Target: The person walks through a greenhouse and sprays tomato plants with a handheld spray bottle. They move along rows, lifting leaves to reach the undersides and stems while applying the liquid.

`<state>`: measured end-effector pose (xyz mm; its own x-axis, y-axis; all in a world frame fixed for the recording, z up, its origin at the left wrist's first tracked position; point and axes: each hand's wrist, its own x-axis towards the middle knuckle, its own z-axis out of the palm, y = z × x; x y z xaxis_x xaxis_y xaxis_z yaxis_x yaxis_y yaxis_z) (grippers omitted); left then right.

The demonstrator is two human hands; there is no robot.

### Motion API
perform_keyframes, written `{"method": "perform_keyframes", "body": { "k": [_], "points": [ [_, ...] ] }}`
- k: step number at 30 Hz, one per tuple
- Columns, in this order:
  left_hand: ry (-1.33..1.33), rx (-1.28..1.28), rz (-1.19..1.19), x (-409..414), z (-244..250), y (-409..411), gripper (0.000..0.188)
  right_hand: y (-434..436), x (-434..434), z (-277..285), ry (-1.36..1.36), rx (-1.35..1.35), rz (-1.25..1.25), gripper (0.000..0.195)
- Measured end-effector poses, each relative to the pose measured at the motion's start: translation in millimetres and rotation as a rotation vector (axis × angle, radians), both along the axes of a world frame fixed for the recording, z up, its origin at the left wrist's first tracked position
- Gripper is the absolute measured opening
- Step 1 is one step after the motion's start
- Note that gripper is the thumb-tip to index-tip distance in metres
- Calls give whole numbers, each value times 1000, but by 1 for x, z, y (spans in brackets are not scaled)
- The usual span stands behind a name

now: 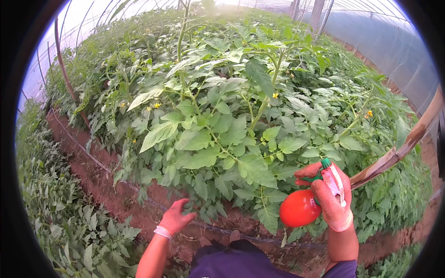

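A red-stained glove covers my right hand [333, 198], which grips a spray bottle by its head, at the lower right. The bottle's rounded red body [300, 208] hangs to the left of the hand, and its green nozzle [326, 162] sticks up above the fingers. My left hand [176, 217], gloved too, is held over the soil at the lower middle, fingers apart and nothing in it. Leafy tomato plants [222, 146] stand in front of both hands. Small yellow flowers [157, 105] show on their stems.
A peeled wooden pole [393, 156] slants past my right hand. Another thin pole [66, 76] leans at the left. A dark hose [146, 198] runs along the reddish soil path [87, 173] between plant rows. Greenhouse posts [317, 15] and plastic sheeting [375, 45] rise at the back.
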<state>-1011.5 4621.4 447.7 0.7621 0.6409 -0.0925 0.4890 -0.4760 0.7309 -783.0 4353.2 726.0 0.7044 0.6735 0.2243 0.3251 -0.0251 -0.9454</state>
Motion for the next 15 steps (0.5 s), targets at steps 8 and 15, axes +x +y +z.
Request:
{"method": "perform_keyframes", "body": {
  "k": [8,15],
  "points": [
    [-710,497,-455,179,246,10,39,19,44,-9,-93,15,102,15],
    [-394,477,-545,291,269,25,43,29,71,-19,-173,16,161,10]
  ]
}}
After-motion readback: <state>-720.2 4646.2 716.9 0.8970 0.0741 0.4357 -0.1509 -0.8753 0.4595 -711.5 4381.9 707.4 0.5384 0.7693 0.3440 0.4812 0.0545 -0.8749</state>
